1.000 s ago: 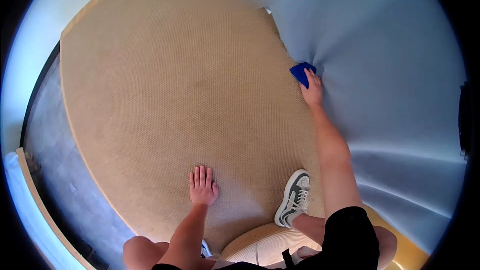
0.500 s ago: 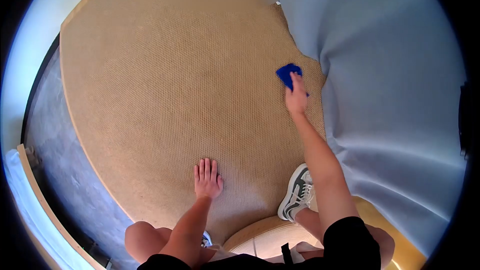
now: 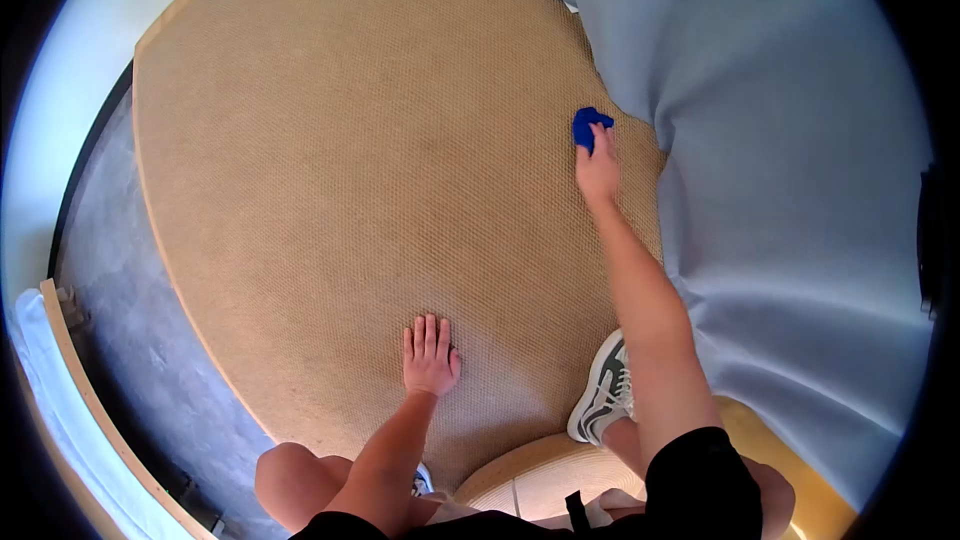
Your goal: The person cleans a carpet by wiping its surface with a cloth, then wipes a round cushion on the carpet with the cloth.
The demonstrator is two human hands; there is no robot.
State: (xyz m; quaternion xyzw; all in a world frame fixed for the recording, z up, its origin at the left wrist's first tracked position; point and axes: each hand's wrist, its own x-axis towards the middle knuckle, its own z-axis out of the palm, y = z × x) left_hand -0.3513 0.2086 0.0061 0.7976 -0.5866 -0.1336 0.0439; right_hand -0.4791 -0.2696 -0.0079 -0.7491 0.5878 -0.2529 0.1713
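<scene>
A tan woven rug [image 3: 380,160] spreads out beneath me. My left hand [image 3: 431,360] lies flat on it near my knees, fingers stretched forward and nothing in them. Farther forward on the right, my right hand [image 3: 598,168] presses a bunched blue cloth [image 3: 590,128] onto the rug, close to its right edge. The cloth shows past my fingertips, and part of it is hidden under the fingers.
Grey-blue curtain fabric [image 3: 780,160] hangs along the right side, its folds meeting the rug's edge. A grey sneaker [image 3: 603,390] stands on the rug below my right arm. To the left are a grey floor [image 3: 110,230] and a wooden-edged frame [image 3: 95,410].
My right hand has slid the cloth a little away from me, and the cloth is more bunched than before. The left hand stays flat on the rug; the view has shifted slightly.
</scene>
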